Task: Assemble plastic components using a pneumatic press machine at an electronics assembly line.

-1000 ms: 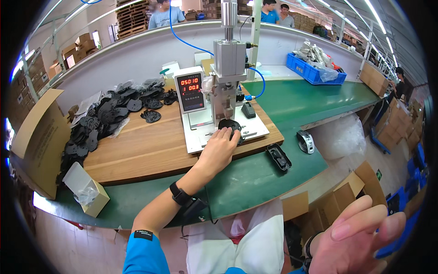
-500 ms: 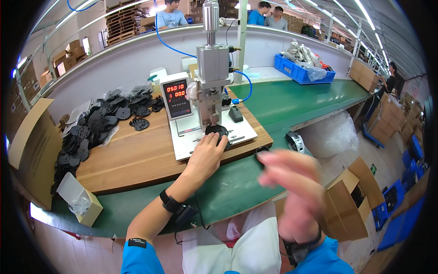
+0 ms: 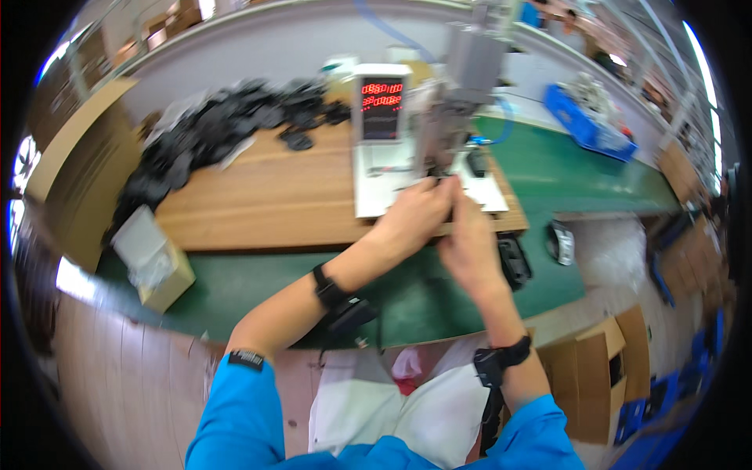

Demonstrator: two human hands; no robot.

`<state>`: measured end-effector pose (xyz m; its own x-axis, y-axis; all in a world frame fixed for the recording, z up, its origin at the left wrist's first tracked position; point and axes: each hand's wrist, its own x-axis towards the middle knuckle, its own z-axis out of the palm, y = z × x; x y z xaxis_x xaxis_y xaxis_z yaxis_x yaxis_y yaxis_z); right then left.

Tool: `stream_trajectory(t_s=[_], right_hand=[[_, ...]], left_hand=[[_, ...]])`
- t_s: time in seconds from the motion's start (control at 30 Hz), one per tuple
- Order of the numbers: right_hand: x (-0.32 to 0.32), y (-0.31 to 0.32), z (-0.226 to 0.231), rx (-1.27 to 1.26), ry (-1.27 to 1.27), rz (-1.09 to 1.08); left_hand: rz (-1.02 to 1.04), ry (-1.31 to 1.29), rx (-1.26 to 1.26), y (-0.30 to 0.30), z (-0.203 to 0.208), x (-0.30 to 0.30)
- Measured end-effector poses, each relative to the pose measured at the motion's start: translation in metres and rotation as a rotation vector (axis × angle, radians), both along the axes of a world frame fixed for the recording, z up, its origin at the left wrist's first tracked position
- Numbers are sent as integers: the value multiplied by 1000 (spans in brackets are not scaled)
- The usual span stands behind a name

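Observation:
Both hands meet at the base of a metal bench press (image 3: 462,86), right under its head. My left hand (image 3: 417,210) has its fingers bent together there, with the fingertips close to the tool. Against it sits my right hand (image 3: 472,244), thumb and fingers pinched at the same spot. Whatever they hold is hidden by the fingers and smeared by motion. The press stands on a white base plate (image 3: 376,200), beside a control box (image 3: 381,106) with a red lit display.
Many flat black plastic parts (image 3: 188,145) are heaped on the wooden board (image 3: 258,200). A small open carton (image 3: 168,274) stands front left. Right of my hands lie a black oblong piece (image 3: 514,262) and a white-and-black piece (image 3: 561,243). A blue crate (image 3: 580,129) sits far right.
My right hand has swung from the lower right up to the press, beside my left hand. The view has shifted, so the bench appears higher and the press farther right.

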<state>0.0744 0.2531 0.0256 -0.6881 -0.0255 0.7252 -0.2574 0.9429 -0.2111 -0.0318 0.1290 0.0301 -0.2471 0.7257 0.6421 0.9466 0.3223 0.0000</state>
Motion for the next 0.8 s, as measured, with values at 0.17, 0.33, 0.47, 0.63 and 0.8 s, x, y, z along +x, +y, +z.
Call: stream_trajectory(t_s=[0.17, 0.33, 0.47, 0.63, 0.8], right_hand=[[-9, 5, -3, -69, -62, -75], [-20, -3, 3, -129, -109, -104], [-20, 1, 5, -3, -80, -82], [-21, 3, 11, -22, -122, -73], [-24, 3, 7, 27, -75, -80]], left_hand=[[-8, -61, 8, 0, 2, 5], [-11, -97, 74, -15, 6, 10], [-161, 11, 98, -36, 28, -3], [27, 82, 228, -85, 0, -81], [502, -39, 187, -149, -44, -218]])
